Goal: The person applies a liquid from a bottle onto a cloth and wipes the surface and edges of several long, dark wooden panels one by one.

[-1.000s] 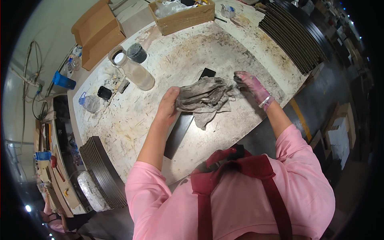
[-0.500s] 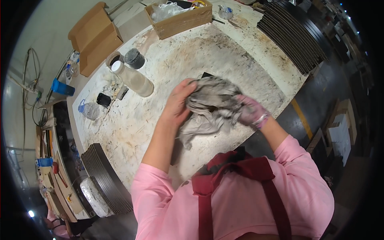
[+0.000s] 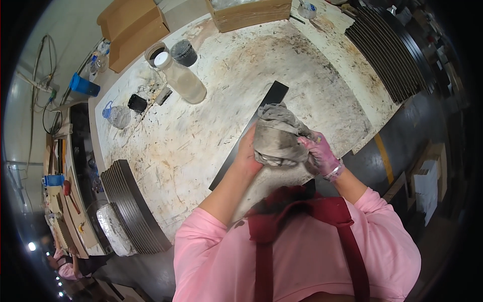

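Both of my hands hold a bunched grey, stained rag (image 3: pixel 279 138) above the front of the worktable. My bare left hand (image 3: pixel 248 155) is closed at the rag's left side, its fingertips hidden in the cloth. At the rag's right side my right hand (image 3: pixel 323 157), in a thin pinkish glove, pinches the cloth. Under the rag and my left forearm a long, flat black strip (image 3: pixel 274 93) lies slantwise. Its far end shows beyond the rag and its near end left of my forearm; the middle is covered.
A stained white worktable (image 3: pixel 166 131) carries a white-capped bottle (image 3: pixel 187 84), a jar of dark stuff (image 3: pixel 184 53) and a small black cup (image 3: pixel 137 103). Dark strips are stacked at left (image 3: pixel 132 209) and far right (image 3: pixel 385 60). Cardboard boxes (image 3: pixel 133 32) stand behind. Another person (image 3: pixel 68 269) shows lower left.
The rag has been gathered into a tighter bundle, and both hands have shifted slightly right in the picture. More of the black strip shows now. The whole view has shifted a little.
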Action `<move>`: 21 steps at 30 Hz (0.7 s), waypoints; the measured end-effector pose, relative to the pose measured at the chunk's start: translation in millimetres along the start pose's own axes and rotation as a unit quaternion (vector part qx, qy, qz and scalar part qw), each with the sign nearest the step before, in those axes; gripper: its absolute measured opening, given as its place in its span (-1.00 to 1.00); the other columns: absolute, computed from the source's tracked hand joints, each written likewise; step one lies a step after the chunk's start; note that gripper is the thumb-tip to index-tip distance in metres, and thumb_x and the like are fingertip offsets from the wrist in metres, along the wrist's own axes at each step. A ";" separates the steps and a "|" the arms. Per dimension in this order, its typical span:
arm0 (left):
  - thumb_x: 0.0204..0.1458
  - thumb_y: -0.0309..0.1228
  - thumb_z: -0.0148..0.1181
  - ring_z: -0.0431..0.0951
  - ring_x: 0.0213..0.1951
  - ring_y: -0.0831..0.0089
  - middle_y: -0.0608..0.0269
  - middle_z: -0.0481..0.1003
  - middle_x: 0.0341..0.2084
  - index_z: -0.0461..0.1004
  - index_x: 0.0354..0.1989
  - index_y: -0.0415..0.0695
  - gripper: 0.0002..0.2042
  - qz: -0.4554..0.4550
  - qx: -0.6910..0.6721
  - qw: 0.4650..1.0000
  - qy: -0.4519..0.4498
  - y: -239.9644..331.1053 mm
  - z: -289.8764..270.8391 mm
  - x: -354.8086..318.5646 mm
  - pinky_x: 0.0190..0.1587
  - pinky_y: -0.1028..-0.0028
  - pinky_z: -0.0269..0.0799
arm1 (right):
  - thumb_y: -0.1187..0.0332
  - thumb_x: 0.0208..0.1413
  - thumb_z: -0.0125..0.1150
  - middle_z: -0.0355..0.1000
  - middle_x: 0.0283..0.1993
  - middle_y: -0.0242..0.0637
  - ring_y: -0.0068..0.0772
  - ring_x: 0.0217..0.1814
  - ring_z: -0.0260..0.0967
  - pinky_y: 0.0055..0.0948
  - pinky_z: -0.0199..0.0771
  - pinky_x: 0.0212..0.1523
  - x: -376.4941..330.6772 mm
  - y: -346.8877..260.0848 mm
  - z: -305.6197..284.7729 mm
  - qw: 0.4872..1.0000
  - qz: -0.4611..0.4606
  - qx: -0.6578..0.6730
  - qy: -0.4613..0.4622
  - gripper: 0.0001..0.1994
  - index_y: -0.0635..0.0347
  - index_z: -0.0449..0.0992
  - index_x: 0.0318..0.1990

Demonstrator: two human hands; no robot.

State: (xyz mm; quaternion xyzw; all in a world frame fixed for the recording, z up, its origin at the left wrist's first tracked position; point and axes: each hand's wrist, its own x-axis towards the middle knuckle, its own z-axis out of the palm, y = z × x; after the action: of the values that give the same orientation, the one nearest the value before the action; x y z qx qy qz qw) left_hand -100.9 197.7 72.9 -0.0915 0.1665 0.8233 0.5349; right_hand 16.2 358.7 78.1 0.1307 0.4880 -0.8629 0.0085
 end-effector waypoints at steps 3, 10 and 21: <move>0.26 -0.22 -0.13 0.46 0.04 0.23 0.13 0.45 0.00 0.33 0.10 -0.18 -0.63 -0.016 -0.022 0.999 -0.043 -3.9 9.6 -3.1 0.11 0.21 0.37 | 0.32 0.15 0.15 0.30 0.19 -0.19 -0.28 0.19 0.32 -0.24 0.33 0.21 4.7 11.1 5.7 0.958 0.128 0.249 -0.057 -0.51 0.16 0.23 0.23; 0.08 -0.37 0.16 0.46 -0.21 0.37 0.18 0.45 -0.21 0.40 -0.02 -0.20 -0.69 0.209 0.734 0.643 0.068 73.8 12.4 -36.5 -0.07 0.40 0.38 | 0.32 0.13 0.03 0.40 0.11 -0.08 -0.11 0.10 0.40 -0.11 0.36 0.17 4.0 30.6 -12.8 0.852 0.221 0.445 -0.168 -0.57 0.29 0.31 0.15; -0.15 -0.20 0.40 0.31 0.11 0.19 -0.05 0.23 0.15 -0.02 0.31 -0.26 -0.10 0.419 0.673 0.561 0.239 221.7 -44.7 14.2 0.14 0.31 0.24 | 0.26 0.11 0.03 0.34 0.18 -0.07 0.06 0.24 0.26 0.19 0.13 0.27 29.9 -29.8 -53.9 0.904 0.051 0.420 0.055 -0.55 0.20 0.33 0.16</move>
State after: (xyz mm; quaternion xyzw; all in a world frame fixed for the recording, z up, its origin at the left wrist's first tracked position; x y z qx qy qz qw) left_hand -310.0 110.6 65.9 0.1819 0.8132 0.5524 -0.0234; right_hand -5.3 423.2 69.7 0.1941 0.0726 -0.9778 -0.0306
